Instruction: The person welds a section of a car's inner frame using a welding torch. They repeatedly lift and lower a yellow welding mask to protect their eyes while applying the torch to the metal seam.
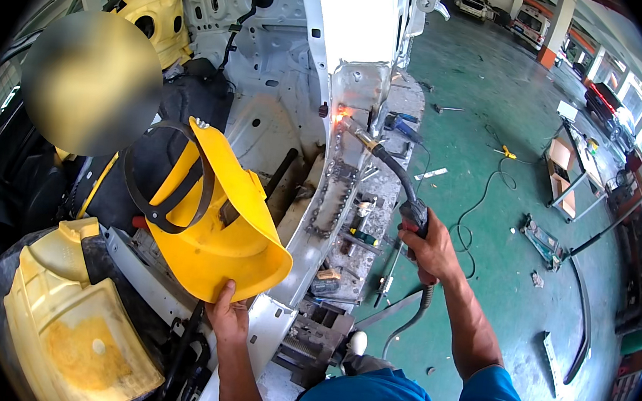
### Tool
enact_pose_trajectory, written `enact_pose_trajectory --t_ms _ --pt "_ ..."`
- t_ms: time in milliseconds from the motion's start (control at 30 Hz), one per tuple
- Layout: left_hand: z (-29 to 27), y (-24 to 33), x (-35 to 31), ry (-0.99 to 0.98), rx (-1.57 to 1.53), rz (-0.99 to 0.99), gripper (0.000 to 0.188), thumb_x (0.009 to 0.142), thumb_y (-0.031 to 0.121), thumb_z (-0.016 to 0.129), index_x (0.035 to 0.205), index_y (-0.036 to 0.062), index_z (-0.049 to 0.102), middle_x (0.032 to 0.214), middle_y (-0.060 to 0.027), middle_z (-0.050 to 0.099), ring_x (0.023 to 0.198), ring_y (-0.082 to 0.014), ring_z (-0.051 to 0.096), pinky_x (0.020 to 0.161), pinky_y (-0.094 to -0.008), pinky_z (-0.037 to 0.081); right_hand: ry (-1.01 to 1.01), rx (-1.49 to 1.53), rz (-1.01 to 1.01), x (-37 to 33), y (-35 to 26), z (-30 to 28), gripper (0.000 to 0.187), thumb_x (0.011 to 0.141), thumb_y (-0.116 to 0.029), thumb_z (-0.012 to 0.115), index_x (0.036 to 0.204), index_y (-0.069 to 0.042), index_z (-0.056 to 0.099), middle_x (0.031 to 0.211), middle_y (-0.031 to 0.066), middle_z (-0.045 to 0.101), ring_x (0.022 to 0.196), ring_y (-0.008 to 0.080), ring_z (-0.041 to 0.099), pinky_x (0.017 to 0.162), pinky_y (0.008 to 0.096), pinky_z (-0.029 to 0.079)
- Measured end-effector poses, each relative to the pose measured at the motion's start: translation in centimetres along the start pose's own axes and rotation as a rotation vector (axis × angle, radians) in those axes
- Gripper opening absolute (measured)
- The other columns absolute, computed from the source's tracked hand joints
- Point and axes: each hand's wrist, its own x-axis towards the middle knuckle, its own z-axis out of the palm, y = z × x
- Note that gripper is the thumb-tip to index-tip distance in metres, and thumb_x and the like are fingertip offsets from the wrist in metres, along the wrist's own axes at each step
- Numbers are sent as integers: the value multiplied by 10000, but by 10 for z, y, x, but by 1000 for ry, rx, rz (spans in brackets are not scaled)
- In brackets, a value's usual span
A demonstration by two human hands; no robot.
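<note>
My left hand (228, 315) grips the lower edge of a yellow welding helmet (215, 213), thumb on its outside. The helmet is tilted, with its black headband (196, 177) facing left. In my right hand (431, 246) is a welding torch (415, 209), fingers wrapped round its dark handle. The torch's nozzle (355, 130) points up and left at the grey car body panel (359, 88). An orange glow (340, 116) shows on the metal at the tip. A line of dark weld spots runs down the sill (333, 194) below it.
A narrow metal bench (361, 266) with scattered tools stands beside the sill. On the green floor (479, 239) lie a cable with a yellow end (506, 152), a jack (545, 241) and a dark curved strip (581, 326). A wheeled cart (567, 170) and parked vehicles are farther right.
</note>
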Motion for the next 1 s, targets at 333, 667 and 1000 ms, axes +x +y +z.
enact_pose_trajectory --t_ms 333,667,1000 --pt "2 1 -1 24 2 -13 595 888 -1 628 1431 46 391 1357 -130 544 1186 -290 604 978 -422 543 37 -36 -65 3 20 6 316 819 -190 700 991 3 519 761 117 594 632 184 594 605 369 483" --pt "1 2 -1 6 3 -26 581 878 6 639 1412 33 414 1325 -125 566 1153 -284 621 949 -418 550 -39 130 84 -2 7 8 373 830 -183 712 1083 29 539 822 101 630 706 159 605 620 337 504" --pt "-1 0 0 22 4 -14 583 881 -8 628 1421 31 410 1345 -133 548 1194 -296 591 989 -458 525 -11 119 32 -1 13 9 302 839 -175 704 993 9 520 791 90 626 628 149 601 561 332 492"
